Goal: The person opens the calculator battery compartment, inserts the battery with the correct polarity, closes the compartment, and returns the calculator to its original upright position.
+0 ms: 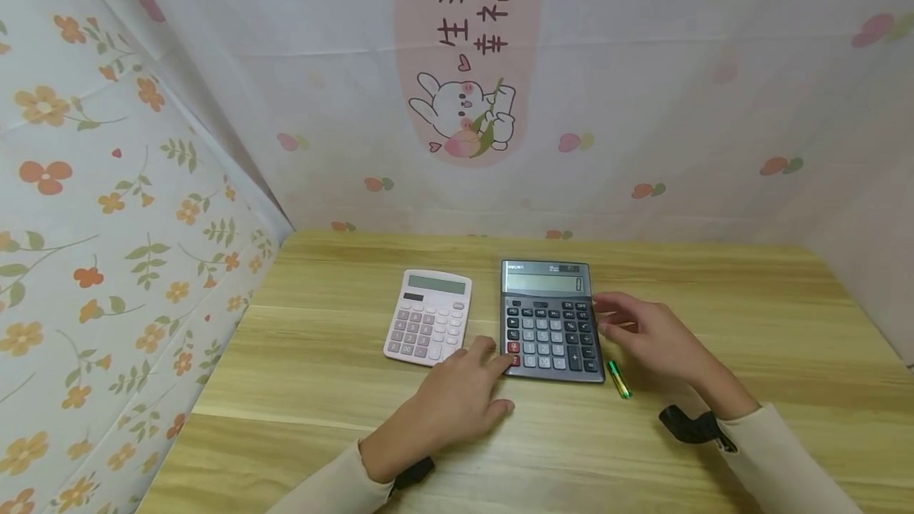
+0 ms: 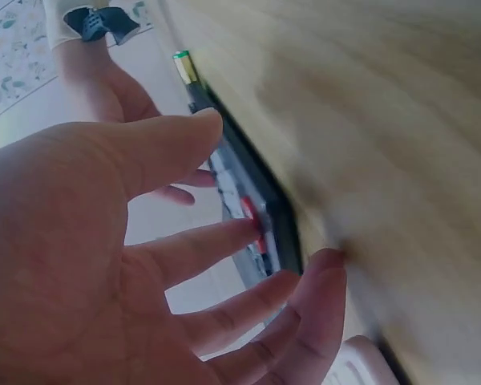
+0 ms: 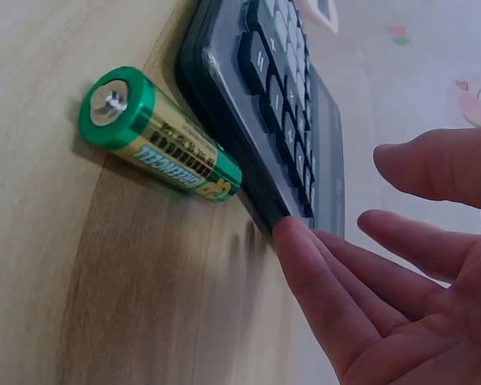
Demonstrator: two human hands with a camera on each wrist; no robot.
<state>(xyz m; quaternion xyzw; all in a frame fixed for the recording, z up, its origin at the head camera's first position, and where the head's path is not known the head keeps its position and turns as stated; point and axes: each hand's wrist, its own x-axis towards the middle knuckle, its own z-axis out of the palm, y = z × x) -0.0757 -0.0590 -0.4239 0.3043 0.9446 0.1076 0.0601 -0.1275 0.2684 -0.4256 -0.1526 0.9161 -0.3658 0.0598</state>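
Wood table (image 1: 807, 316) runs wide at 3 o'clock, I see! Left hand (image 1: 457, 401), fingers relaxed, touches the dark calculator (image 1: 546, 324) at 7 o'clock; right hand (image 1: 660, 339), fingers loose, meets its 3 o'clock edge. Battery (image 1: 619, 380): just off 4. Pink calculator (image 1: 431, 320): apart at 9.

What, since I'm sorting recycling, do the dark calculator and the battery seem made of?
Dark calculator: probably satin plastic, by the soft sheen along its edge. Battery: likely metal in a glossy green-gold wrap, by its bare silvery end.
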